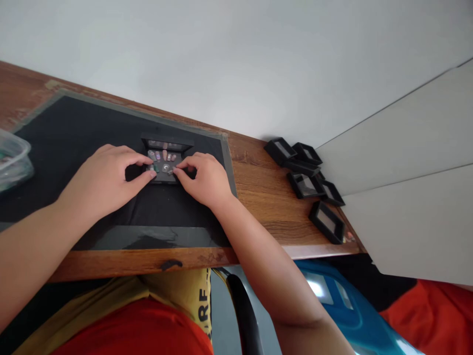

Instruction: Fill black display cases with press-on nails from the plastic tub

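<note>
An open black box (167, 181) with its lid (168, 139) tilted up at the back lies on the black mat. Inside it are several small nail-shaped pieces (164, 155) in pink, lilac and green, and a pale piece with a crescent mark (166, 168). At the box's left side, my left hand (107, 177) has thumb and index finger close around a small piece near the green one. My right hand (207, 178) pinches at the lower right inside the box, by a small greyish piece. The fingertips partly hide both pieces.
Several black boxes with windows (305, 185) lie on the wooden table (258, 197) to the right. A clear plastic container (15, 160) stands at the left edge. Below are a blue plastic object (332, 296) and a black curved bar (244, 310). A wall rises behind.
</note>
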Demonstrator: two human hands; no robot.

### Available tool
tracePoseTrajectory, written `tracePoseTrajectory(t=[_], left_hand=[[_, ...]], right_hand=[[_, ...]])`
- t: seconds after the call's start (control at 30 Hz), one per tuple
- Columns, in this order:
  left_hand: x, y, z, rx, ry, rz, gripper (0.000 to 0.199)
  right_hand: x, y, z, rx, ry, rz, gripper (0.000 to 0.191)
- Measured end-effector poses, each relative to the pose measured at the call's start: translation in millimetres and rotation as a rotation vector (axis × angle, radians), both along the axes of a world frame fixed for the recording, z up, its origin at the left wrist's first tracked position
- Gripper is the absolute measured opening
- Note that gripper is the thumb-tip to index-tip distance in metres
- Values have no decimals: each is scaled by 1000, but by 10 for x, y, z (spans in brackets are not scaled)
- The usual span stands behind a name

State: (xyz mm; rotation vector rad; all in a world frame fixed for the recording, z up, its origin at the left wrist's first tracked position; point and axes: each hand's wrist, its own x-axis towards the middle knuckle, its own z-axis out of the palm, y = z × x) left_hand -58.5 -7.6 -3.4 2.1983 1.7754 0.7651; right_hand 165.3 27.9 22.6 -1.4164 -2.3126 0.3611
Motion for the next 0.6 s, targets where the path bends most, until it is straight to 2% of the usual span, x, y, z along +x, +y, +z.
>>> tracePoseTrajectory(t=[0.27, 0.47, 0.6], left_hand=[[4, 3, -11, 17, 3, -15, 40], [7, 1, 2, 0, -15, -19, 40], [13, -2, 14, -17, -8, -7, 44]], right_hand=[[-20, -48, 38, 5, -29, -73, 21], [-22, -81, 50, -12, 12, -61, 26], [6, -76, 56, -86, 93, -50, 25]])
